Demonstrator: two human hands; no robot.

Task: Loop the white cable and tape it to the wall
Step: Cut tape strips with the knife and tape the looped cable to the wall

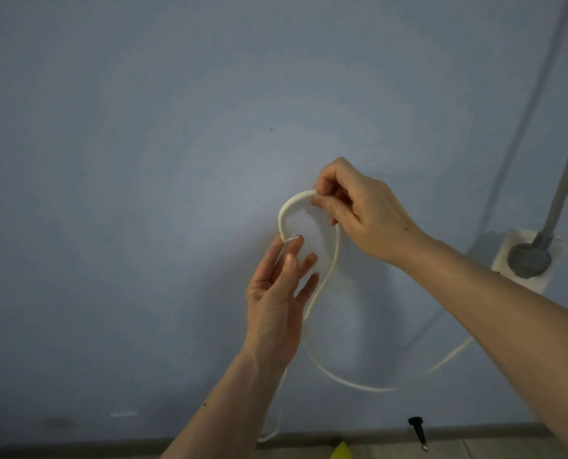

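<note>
The right hand (362, 210) is pinching the top of the looped white cable (284, 213) against the wall (143, 160) while the left hand (276, 299) is pressing clear tape (292, 239) on it.

We have a single view, worn on the head, and we face a blue wall (143, 127) almost straight on from close range, tilted slightly downward. The baseboard (342, 437) and a strip of floor (474, 450) run along the bottom edge. Both forearms reach in from below, and wide-angle distortion bends the edges.
</note>
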